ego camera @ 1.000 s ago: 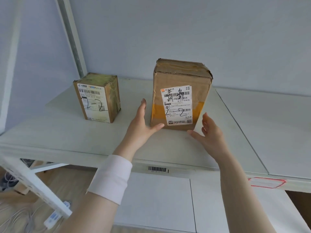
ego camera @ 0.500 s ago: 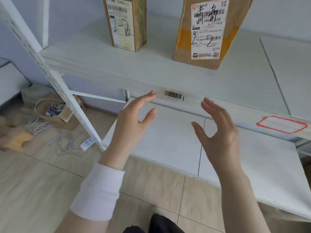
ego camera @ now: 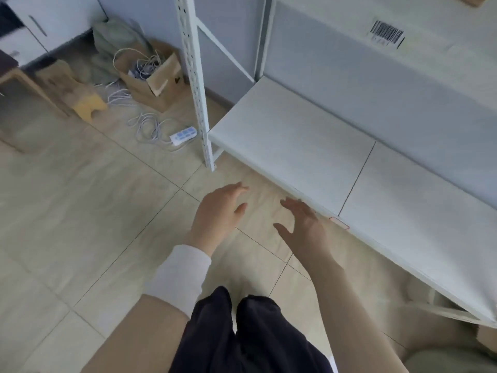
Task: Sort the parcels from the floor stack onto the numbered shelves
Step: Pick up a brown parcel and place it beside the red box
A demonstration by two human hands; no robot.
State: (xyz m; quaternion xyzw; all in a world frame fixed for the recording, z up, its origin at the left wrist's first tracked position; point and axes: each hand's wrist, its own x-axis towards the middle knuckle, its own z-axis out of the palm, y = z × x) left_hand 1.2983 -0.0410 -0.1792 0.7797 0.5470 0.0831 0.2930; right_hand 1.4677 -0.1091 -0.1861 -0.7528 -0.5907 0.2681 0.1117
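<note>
trousers (ego camera: 255,332), dark, sit nearest my view. above them i read the left hand (ego camera: 217,211), white cuff (ego camera: 180,275) at the wrist: fingers spread, holding nothing. right hand (ego camera: 304,224): fingers spread, holding nothing, just beside the front edge of the lower shelf (ego camera: 295,135). both hang above the tiled floor (ego camera: 94,211), apart. farther left: power strip (ego camera: 183,135) beside the rack post (ego camera: 195,76), then a paper bag (ego camera: 153,82) of cables. top right: barcode label (ego camera: 387,35) on the upper shelf (ego camera: 443,28); one brown parcel corner (ego camera: 474,0) above it.
</note>
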